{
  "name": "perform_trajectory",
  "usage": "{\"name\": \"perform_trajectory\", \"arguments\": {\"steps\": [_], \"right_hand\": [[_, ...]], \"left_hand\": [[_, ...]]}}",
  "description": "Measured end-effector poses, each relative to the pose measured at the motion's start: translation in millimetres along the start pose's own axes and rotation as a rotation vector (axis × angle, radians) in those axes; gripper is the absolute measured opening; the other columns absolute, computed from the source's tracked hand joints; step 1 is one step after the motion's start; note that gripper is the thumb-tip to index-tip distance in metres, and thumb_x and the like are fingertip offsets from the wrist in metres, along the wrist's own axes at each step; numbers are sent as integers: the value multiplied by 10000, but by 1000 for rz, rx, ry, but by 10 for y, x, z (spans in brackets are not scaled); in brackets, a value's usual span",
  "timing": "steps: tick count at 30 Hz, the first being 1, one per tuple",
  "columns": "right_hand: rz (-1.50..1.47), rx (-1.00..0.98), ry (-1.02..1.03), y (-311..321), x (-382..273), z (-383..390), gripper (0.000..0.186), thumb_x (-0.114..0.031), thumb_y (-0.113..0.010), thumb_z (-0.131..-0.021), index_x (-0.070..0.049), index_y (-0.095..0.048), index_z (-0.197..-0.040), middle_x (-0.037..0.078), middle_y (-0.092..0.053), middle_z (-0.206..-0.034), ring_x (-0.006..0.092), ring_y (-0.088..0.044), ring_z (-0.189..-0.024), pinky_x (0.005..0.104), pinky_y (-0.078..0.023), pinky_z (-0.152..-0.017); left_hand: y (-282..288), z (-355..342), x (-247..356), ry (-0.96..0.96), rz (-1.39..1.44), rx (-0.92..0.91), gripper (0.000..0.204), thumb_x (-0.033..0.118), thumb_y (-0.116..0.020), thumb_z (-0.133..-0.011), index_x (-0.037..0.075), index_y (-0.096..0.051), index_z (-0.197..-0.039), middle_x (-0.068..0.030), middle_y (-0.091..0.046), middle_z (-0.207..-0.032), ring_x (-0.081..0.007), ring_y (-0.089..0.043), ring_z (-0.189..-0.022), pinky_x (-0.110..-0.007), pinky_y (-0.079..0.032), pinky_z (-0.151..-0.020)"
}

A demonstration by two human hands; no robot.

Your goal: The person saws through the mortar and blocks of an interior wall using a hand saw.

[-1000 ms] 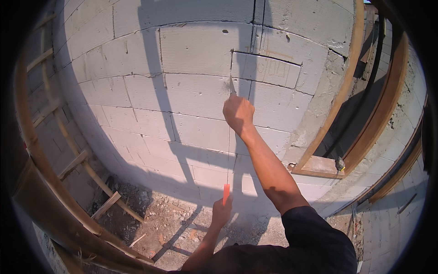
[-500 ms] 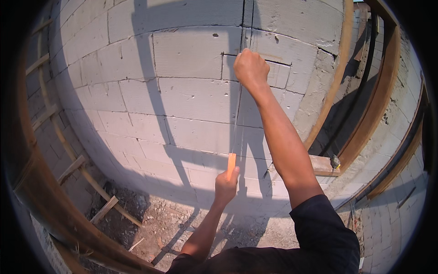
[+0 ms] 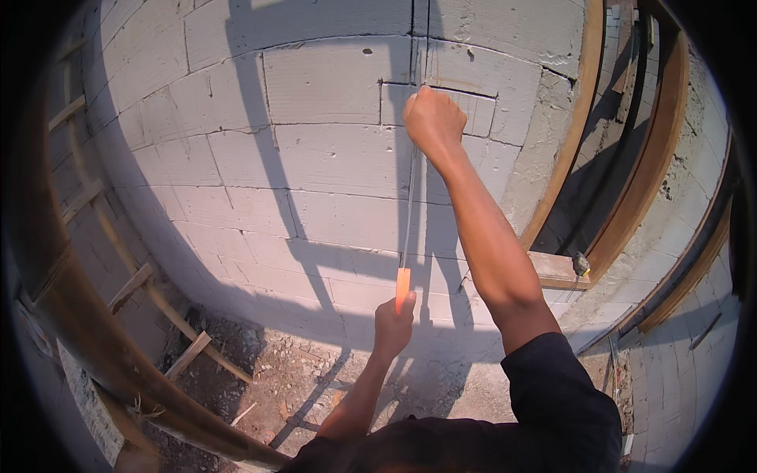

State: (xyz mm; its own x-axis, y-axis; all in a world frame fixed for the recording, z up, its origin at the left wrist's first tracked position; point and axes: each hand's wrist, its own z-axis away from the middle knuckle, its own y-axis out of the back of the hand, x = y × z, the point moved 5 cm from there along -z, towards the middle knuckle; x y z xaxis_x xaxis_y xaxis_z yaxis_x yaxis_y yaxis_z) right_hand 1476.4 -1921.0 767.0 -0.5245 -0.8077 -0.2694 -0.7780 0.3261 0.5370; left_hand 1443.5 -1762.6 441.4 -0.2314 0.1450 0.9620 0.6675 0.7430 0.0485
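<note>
My left hand (image 3: 393, 329) is closed around an orange handle (image 3: 403, 282), low in front of the block wall. From its top a long, thin metal strip (image 3: 410, 211), seen almost edge-on, runs up to my right hand (image 3: 436, 122). My right hand is a fist with its back turned up, at the strip's upper end; its grip is hidden by the hand. Two parallel vertical cuts (image 3: 420, 24) show in the wall (image 3: 331, 87) above the fist. The strip lies close to the wall along the same line; whether it touches is unclear.
At the right is a wooden frame (image 3: 643, 181) around an opening, with a dark and yellow lump (image 3: 581, 265) on its sill. Wooden poles form a ladder-like scaffold (image 3: 114, 230) at the left, near a thick brown beam (image 3: 95, 347). Rubble (image 3: 307, 370) covers the ground.
The view has shifted slightly, and the wall appears a little higher. Both hands keep their hold; the orange handle sits slightly lower against the wall and more of the strip shows.
</note>
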Motion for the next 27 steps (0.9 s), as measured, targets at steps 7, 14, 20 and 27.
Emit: {"name": "perform_trajectory", "arguments": {"steps": [7, 14, 20, 27], "right_hand": [[-9, 18, 9, 144, -134, -602, 213, -84, -538, -817, 16, -720, -861, 246, -706, -904, 411, -695, -896, 509, -537, -763], [31, -40, -28, -258, 169, 156, 236, -127, -522, -869, 6, -717, -864, 239, -708, -905, 411, -697, -882, 509, -540, -754], [13, 26, 51, 258, -154, -555, 240, -158, -529, -883, 6, -704, -881, 241, -705, -890, 419, -697, -858, 516, -541, -738], [1, -45, -42, -467, 272, 276, 257, -172, -513, -897, 5, -688, -962, 239, -702, -844, 418, -695, -856, 533, -535, -740]], "left_hand": [[66, -475, 425, -61, 100, -51, 500, 349, -543, -997, 10, -494, -633, -8, -392, -515, -101, -366, -526, -355, -330, -485], [-133, 99, -206, -23, -12, 36, 515, 360, -549, -996, -10, -493, -642, -35, -393, -516, -107, -375, -522, -364, -328, -484], [88, -494, 331, -55, 40, -10, 508, 350, -570, -985, -8, -483, -635, -34, -388, -517, -107, -382, -510, -358, -337, -481], [-134, 55, -388, 41, -29, 37, 482, 339, -563, -982, -11, -489, -659, -53, -404, -522, -107, -382, -517, -365, -347, -484]]}}
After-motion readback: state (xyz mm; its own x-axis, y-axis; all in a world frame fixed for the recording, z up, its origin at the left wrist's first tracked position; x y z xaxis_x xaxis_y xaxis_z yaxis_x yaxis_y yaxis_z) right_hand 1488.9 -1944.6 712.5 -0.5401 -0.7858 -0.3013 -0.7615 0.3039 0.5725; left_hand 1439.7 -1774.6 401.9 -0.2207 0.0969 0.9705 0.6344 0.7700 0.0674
